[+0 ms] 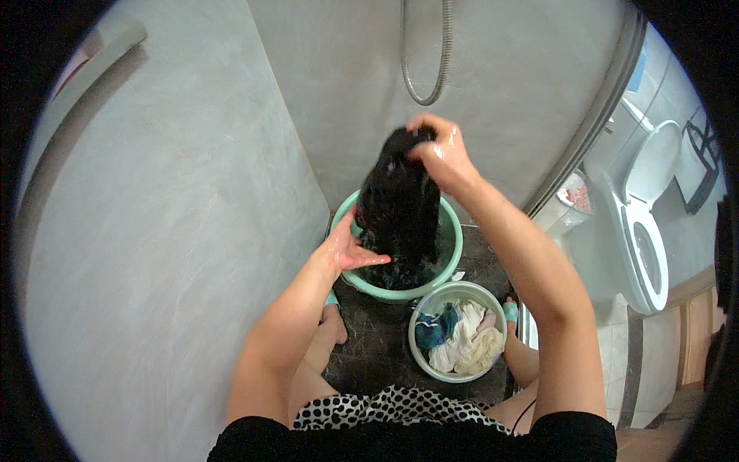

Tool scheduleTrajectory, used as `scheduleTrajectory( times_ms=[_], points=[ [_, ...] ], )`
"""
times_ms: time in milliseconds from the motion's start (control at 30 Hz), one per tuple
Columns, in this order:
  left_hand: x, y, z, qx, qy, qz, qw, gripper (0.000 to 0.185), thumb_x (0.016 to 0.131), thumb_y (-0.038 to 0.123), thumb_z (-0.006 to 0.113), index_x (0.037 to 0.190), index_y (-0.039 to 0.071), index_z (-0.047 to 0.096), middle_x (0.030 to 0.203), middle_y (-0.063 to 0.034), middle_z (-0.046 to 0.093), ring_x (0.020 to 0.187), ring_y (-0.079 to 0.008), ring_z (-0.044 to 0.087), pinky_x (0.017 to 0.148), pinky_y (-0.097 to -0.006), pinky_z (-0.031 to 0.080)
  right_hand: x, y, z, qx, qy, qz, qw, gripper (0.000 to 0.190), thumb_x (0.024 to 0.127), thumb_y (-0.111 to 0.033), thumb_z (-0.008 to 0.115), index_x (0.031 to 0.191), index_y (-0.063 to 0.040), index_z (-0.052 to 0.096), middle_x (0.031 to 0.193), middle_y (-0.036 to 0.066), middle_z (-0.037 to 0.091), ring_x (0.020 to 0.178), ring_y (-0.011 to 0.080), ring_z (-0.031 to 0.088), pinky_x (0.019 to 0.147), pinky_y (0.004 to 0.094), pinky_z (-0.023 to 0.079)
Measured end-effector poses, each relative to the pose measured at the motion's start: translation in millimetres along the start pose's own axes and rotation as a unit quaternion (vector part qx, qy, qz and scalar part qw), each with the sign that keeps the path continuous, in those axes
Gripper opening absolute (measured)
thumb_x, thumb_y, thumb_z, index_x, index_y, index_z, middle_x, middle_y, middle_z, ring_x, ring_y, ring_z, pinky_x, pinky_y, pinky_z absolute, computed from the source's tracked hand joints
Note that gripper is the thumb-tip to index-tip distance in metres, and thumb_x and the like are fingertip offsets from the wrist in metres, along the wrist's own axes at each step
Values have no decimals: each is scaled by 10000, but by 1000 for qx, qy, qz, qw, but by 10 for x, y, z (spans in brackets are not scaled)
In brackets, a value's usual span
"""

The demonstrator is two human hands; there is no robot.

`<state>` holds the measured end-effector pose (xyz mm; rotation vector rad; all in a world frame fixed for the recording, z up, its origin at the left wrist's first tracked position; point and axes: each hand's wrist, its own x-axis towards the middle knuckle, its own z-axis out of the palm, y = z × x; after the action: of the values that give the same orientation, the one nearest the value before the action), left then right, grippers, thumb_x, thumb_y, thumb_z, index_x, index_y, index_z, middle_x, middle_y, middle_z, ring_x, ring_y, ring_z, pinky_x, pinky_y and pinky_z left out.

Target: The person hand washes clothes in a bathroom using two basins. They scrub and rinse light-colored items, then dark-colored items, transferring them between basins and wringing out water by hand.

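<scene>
A soaked black cloth garment (pixel 401 196) hangs from my right hand (pixel 444 153), which pinches its top edge above a green plastic basin (pixel 454 254). Its lower part trails into the basin, where dark wet folds meet the water. My left hand (pixel 351 245) is at the basin's left side, wet, with thumb and fingers spread beside the garment. Whether the left fingertips touch the cloth is hard to tell, since some are hidden behind it.
Nearer to me stands a smaller pale green basin (pixel 417 352) with white, cream and blue clothes (pixel 467 341). A metal shower hose (pixel 445 52) loops down the back wall. Glass at the right separates a toilet (pixel 646 260) and a lined waste bin (pixel 568 202). Slippered feet flank the basins.
</scene>
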<state>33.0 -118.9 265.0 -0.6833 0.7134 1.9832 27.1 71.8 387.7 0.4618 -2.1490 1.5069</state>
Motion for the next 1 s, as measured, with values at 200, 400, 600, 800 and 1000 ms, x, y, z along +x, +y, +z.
scheduleTrajectory(
  times_ms=[200,400,600,800,1000],
  points=[
    [-415,-13,237,-67,-259,0,964,1011,715,703,467,1400,43,126,1431,-238,109,1280,-462,161,1035,-553,209,445,-1001,-63,204,81,-48,974,207,586,58,588,779,-14,594,694,52,560,647,151,537,563,277,461],
    [-641,-93,474,-38,-298,86,950,894,758,687,405,1395,101,183,1421,-142,243,1294,-413,174,1021,-603,189,505,-1364,-12,295,47,-73,952,244,579,100,575,791,-21,586,724,53,562,657,159,551,581,278,482],
    [-206,-186,351,521,-168,607,576,897,672,568,627,1375,155,252,1390,-81,319,1287,-282,254,1086,-441,168,-139,-1159,311,280,-32,-75,956,259,503,28,576,759,-5,556,702,23,541,720,121,502,679,245,430],
    [-21,-183,241,612,-8,720,327,521,818,333,543,1275,113,430,1323,-104,418,1212,-304,379,1054,-414,258,-257,-813,59,505,26,52,861,321,508,111,478,801,-4,538,830,109,567,766,221,556,709,316,485],
    [-217,-91,385,-63,-235,165,956,451,872,368,354,1161,70,530,1157,-131,554,1044,-312,531,903,-474,429,8,917,-406,473,203,190,836,215,735,-26,513,944,9,548,885,130,584,810,257,568,730,342,478]
  ],
)
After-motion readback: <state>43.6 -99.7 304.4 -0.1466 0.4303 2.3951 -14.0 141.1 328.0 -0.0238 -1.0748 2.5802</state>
